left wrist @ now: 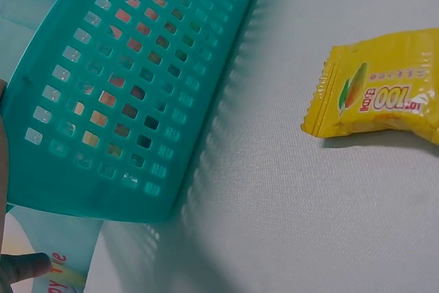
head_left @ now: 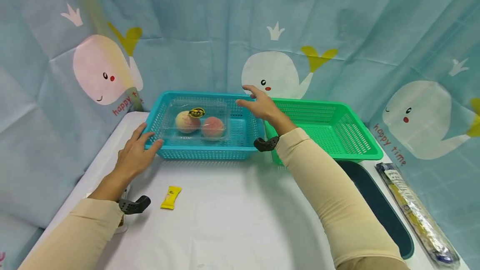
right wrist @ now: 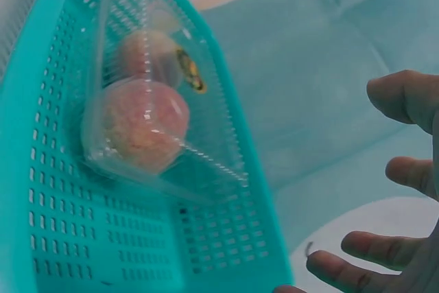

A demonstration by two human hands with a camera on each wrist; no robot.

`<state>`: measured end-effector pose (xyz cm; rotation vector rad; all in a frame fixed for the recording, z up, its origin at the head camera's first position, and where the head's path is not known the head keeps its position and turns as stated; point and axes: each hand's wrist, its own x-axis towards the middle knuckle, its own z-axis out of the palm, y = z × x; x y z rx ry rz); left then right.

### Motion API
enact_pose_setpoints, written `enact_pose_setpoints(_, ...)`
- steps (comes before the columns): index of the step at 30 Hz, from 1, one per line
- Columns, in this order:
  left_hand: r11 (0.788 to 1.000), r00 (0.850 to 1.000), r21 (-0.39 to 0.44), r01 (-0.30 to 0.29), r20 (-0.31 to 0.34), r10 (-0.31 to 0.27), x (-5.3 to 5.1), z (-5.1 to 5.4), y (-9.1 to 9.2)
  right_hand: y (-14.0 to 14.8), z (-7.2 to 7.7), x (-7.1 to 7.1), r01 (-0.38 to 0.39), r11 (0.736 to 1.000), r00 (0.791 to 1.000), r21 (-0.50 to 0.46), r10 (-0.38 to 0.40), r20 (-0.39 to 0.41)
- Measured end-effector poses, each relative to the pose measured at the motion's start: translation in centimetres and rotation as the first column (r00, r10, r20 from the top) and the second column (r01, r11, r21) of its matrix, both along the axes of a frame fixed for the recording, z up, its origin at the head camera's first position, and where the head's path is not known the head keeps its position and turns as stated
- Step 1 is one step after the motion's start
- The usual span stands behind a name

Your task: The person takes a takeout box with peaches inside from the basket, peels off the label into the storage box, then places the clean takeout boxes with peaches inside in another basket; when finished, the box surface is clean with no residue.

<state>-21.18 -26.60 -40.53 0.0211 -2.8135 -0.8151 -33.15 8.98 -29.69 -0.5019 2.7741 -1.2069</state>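
Observation:
A blue perforated basket [head_left: 206, 153] stands at the back of the table. Inside it, toward the left, is a clear plastic container [head_left: 168, 116] with a black-and-gold label, holding two peaches [head_left: 187, 122]. My left hand [head_left: 132, 156] is at the basket's front left corner, its fingers extended along the left side and its thumb by the front rim. Above the basket's right end hovers my right hand [head_left: 263, 106], fingers spread and holding nothing. A yellow wrapped packet [left wrist: 387, 87] lies on the white table in front of the basket.
A green perforated basket [head_left: 361, 136] stands right beside the blue one. Along the right side lie a dark rounded tray [head_left: 378, 207], partly behind my right sleeve, and a long clear package [head_left: 418, 213]. Some small object is mostly hidden under my left wrist. A whale-print curtain [head_left: 195, 24] hangs behind.

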Motion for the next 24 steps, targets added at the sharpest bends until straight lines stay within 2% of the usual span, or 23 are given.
enact_pose_setpoints(5,1.000,1.000,0.003,0.000,0.006,0.000,0.0,0.1,0.1,-1.0,-1.2,-0.4,-0.007,0.997,0.995,-0.075,0.014,0.099)
enact_pose_setpoints(11,1.000,1.000,0.014,0.001,0.011,-0.002,-0.1,0.1,0.1,-2.0,-2.8,-1.0,0.029,0.989,0.972,-0.144,0.005,0.235)
enact_pose_setpoints(19,0.999,1.000,0.038,-0.002,0.022,0.001,0.0,0.1,0.1,-3.2,-5.1,-2.0,0.044,0.986,0.949,-0.164,0.010,0.315)
enact_pose_setpoints(24,0.998,1.000,0.059,-0.003,0.015,0.003,0.0,0.0,0.2,-4.2,-5.9,-2.2,0.057,0.979,0.937,-0.196,0.015,0.350)
